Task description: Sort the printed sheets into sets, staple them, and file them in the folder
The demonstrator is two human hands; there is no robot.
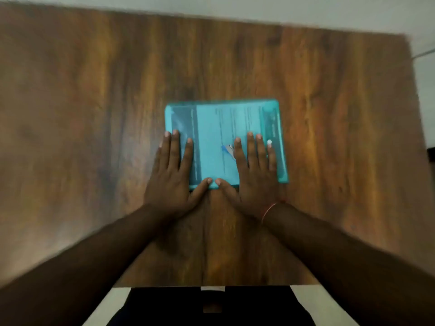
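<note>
Head view: left hand [173, 175] and right hand [251, 175], fingers straight, press flat on a teal folder [211, 118] mid-bench [94, 114], printed sheets [226, 128] showing inside. Filing looks done; next likely lifting it away.

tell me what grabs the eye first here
A bright teal folder lies in the middle of the wooden table, with printed sheets showing through its cover. The left hand and right hand rest flat on its near half, fingers straight.
</note>
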